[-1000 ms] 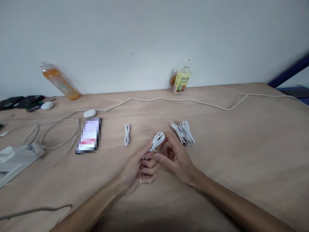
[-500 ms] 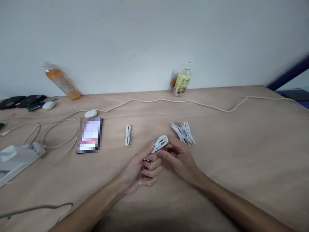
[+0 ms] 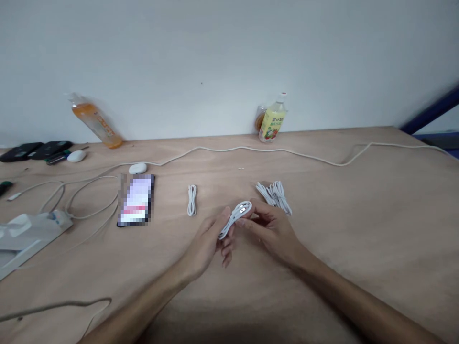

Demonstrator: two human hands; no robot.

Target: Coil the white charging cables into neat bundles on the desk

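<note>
My left hand (image 3: 211,239) and my right hand (image 3: 270,228) meet above the middle of the wooden table (image 3: 358,229), both closed on one coiled white cable (image 3: 236,216). The left fingers grip its lower end, the right fingers pinch its upper end near the plug. A small coiled white cable (image 3: 191,199) lies on the table to the left of my hands. A pile of several coiled white cables (image 3: 275,195) lies just behind my right hand.
A phone (image 3: 135,199) lies face up at left, with a white pebble-shaped object (image 3: 137,168) behind it. A long white cord (image 3: 287,152) runs across the back. A yellow bottle (image 3: 272,122) and a tilted orange bottle (image 3: 95,120) stand against the wall. Loose cords and a white bag (image 3: 25,234) lie far left.
The coiled cable has turned and stretched out between my hands. My left fingers have loosened from a curled fist, and both hands have shifted slightly up and right.
</note>
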